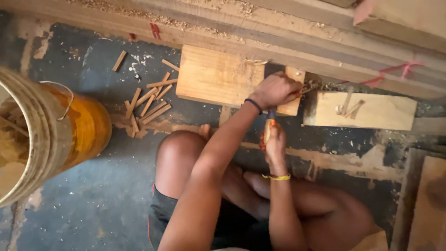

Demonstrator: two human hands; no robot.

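I see my left hand [275,89] closed down on a small wooden block [293,91] that sits on the floor between 2 bigger wooden blocks, a wide one [216,76] on the left and a long one [367,110] on the right. My right hand [275,142] is wrapped around the orange handle of a tool [268,128], just below the left hand; I cannot tell what kind of tip it has, because the left hand hides it.

My worry is the tool tip slipping off the small block. The left fingers sit right at the working end, so I judge a slip would run the tip into them. The block itself looks loose on the floor and might skid or twist under a push.

Around me, a heap of thin wood sticks [147,102] lies on the floor to the left, well apart from the hands. A large orange bucket [69,125] stands further left. Long planks [278,28] run along the top, strewn with shavings. My bent knee [179,153] sits close under the left arm and crowds the space there.
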